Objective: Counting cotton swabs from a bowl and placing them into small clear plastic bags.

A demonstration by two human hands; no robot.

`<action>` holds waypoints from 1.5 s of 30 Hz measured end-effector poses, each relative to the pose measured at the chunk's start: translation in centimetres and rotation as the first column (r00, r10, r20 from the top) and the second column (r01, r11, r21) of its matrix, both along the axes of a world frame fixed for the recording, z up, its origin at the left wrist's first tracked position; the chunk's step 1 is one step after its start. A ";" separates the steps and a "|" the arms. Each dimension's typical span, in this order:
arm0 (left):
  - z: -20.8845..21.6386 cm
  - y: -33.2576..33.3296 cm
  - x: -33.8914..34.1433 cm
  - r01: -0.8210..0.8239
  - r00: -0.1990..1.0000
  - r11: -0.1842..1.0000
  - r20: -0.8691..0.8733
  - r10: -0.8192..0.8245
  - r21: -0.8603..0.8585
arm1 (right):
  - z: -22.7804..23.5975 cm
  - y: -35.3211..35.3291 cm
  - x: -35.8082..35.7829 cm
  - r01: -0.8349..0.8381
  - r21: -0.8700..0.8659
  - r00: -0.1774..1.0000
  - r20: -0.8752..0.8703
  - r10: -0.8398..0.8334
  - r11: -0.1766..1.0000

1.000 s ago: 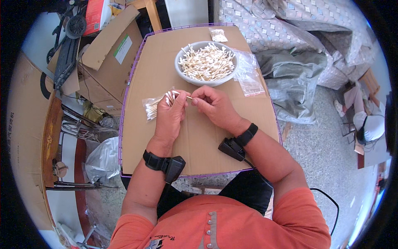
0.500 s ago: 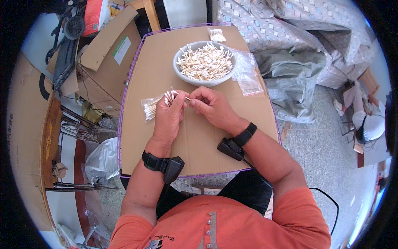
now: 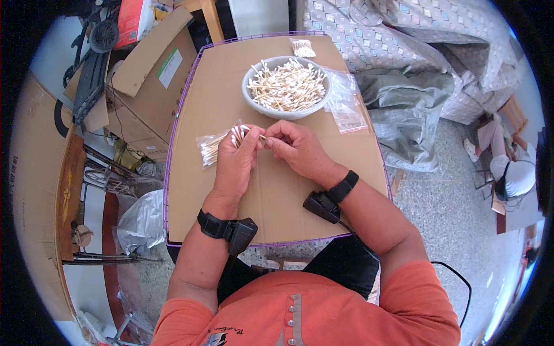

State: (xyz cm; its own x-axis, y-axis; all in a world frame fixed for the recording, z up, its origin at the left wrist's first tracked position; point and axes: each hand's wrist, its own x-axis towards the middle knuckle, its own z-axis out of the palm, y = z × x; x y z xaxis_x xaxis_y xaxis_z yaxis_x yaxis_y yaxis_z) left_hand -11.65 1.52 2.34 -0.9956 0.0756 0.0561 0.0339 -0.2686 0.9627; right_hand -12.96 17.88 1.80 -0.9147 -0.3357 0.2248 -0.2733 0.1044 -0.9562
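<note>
My left hand (image 3: 238,158) is closed around several cotton swabs (image 3: 238,135), whose white tips stick up beside the thumb. Close against it, my right hand (image 3: 294,149) pinches a thin cotton swab (image 3: 262,137) between thumb and forefinger. Just left of my left hand, a clear plastic bag (image 3: 202,140) with wooden-stemmed swabs inside lies on the cardboard. Beyond both hands stands a grey bowl (image 3: 252,105) heaped with loose swabs. Each wrist wears a black strap with a small box.
The cardboard tabletop (image 3: 283,213) has a purple wire rim. Flat clear bags (image 3: 346,109) lie right of the bowl, and a small filled bag (image 3: 302,48) sits behind it. Cartons (image 3: 153,86) stand left; a grey sack (image 3: 401,115) lies right. Another person (image 3: 516,173) sits far right.
Both hands stay almost in the same place, with the swabs still in their fingers. Only a very slight shift of the whole view shows.
</note>
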 end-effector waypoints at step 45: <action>0.4 0.0 0.6 0.015 1.000 0.999 -0.024 -0.014 0.028 | 0.5 0.2 0.0 0.091 -0.051 0.991 -0.089 -0.095 0.995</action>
State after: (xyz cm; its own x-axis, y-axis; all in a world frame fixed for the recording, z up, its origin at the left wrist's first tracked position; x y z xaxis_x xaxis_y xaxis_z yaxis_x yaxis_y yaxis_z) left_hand -11.07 1.47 2.77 -0.9927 0.0882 0.0817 0.0521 -0.2967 0.9536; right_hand -12.91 18.07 2.28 -0.9163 -0.2376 0.3225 -0.3513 0.0894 -0.9320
